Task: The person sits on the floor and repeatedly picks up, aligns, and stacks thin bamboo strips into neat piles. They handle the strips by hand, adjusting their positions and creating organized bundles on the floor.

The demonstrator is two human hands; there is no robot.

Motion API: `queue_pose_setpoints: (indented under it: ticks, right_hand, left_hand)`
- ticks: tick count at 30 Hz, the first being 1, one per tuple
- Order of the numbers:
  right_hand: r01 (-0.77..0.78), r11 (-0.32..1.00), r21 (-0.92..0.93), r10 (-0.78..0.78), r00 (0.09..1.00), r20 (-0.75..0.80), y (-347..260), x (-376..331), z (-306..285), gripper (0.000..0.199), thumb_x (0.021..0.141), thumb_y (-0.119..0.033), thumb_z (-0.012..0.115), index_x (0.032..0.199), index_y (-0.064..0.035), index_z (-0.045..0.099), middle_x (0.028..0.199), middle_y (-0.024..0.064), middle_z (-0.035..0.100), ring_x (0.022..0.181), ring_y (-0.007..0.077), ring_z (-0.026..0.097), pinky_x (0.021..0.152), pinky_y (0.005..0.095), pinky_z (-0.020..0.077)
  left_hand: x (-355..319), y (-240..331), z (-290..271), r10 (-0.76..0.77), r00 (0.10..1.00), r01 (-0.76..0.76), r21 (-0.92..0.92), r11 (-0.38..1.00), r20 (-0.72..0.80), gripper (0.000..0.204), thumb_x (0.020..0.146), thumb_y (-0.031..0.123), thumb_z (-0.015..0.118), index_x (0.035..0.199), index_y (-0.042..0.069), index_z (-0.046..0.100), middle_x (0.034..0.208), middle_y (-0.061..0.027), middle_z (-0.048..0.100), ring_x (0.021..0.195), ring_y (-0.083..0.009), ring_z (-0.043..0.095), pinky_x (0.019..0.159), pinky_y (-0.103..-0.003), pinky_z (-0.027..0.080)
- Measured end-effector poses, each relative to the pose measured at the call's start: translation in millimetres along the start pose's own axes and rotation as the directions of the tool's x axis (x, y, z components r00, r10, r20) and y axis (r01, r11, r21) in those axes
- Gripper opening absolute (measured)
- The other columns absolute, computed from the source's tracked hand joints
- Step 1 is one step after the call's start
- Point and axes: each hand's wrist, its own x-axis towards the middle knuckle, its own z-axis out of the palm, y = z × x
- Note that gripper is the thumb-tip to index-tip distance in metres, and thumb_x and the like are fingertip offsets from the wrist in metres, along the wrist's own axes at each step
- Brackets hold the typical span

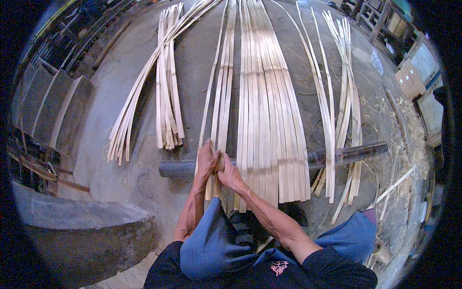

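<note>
Long pale bamboo strips lie on a concrete floor [120,72], running away from me. My left hand [207,160] and my right hand [229,174] are side by side, both gripping a narrow group of strips [222,86] near its close end. Right beside it lies a wide flat row of strips [269,111], laid edge to edge over a dark round pole [178,168] that runs across in front of my knees. My blue-trousered knees are at the bottom.
Two loose bundles of strips [166,96] lie to the left, and more thin strips [344,96] to the right. Straw-like shavings [404,135] cover the right side. Dark boards [48,106] lean at the left. Cardboard boxes [409,79] stand far right.
</note>
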Motion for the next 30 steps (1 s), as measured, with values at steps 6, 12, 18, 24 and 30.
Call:
queue_pose_setpoints:
  ticks: [6,12,18,24,30]
  right_hand:
    - [0.020,0.999,-0.031,-0.022,0.998,-0.066,-2,-10,1,0.070,0.076,-0.014,0.050,0.129,0.0057,0.010,0.102,0.0301,0.050,0.086,0.0438,0.054,0.072,0.0465,0.0451]
    - [-0.011,0.994,0.112,0.051,0.931,-0.362,-22,-9,3,0.059,0.082,-0.020,0.049,0.126,0.0106,0.023,0.120,0.0309,0.039,0.113,0.0367,0.040,0.096,0.0357,0.0309]
    - [0.164,0.969,0.187,-0.066,0.894,-0.442,-40,-21,5,0.054,0.084,-0.018,0.047,0.125,0.0105,0.026,0.124,0.0292,0.036,0.117,0.0340,0.037,0.096,0.0345,0.0314]
    - [0.150,0.975,0.163,-0.069,0.904,-0.422,-32,-11,15,0.052,0.084,-0.015,0.047,0.125,0.0098,0.027,0.123,0.0295,0.037,0.114,0.0332,0.040,0.092,0.0335,0.0352]
    - [0.147,0.989,0.037,-0.111,0.871,-0.478,-23,0,15,0.054,0.081,-0.018,0.048,0.125,0.0082,0.029,0.088,0.0323,0.054,0.070,0.0311,0.060,0.060,0.0377,0.0456]
  left_hand:
    - [6,5,0,0.000,1.000,0.002,-0.098,0.995,0.025,0.056,0.073,0.012,0.060,0.121,-0.004,0.038,0.119,-0.0229,0.046,0.111,-0.0311,0.045,0.095,-0.034,0.034]
    - [6,5,-4,-0.073,0.994,0.094,-0.271,0.958,0.087,0.052,0.072,0.009,0.058,0.120,-0.002,0.041,0.118,-0.0196,0.048,0.110,-0.0279,0.047,0.094,-0.033,0.035]
    - [11,-2,3,-0.034,0.998,0.045,-0.276,0.960,0.047,0.051,0.070,0.008,0.059,0.117,-0.001,0.044,0.116,-0.0189,0.049,0.107,-0.0283,0.049,0.092,-0.033,0.037]
    - [10,-7,2,0.024,0.999,-0.032,-0.199,0.979,-0.040,0.051,0.069,0.012,0.061,0.116,0.000,0.045,0.110,-0.0199,0.052,0.102,-0.0313,0.050,0.089,-0.035,0.039]
    - [11,-14,-13,0.115,0.963,-0.043,0.279,0.959,-0.246,0.057,0.073,0.022,0.060,0.120,-0.002,0.040,0.108,-0.0240,0.050,0.099,-0.0371,0.048,0.086,-0.043,0.037]
